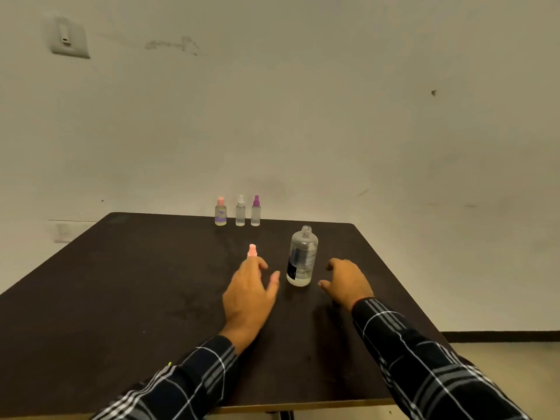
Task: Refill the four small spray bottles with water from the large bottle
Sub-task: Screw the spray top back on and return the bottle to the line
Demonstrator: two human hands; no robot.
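The pink-capped spray bottle (pixel 252 251) is half hidden behind the spread left hand (pixel 250 294); contact cannot be told. The right hand (pixel 348 281), loosely curled and empty, is held just right of the uncapped large bottle (pixel 302 259). Three small bottles (pixel 240 211) are lined at the far edge. A refill seems about to be started: the pink top must probably be gripped and unscrewed first.

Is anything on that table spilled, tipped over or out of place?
Nothing is spilled or tipped. The large bottle stands upright with its cap off, and no cap shows. One pink-topped spray bottle, just beyond the left hand, stands apart from the row of three at the far edge.
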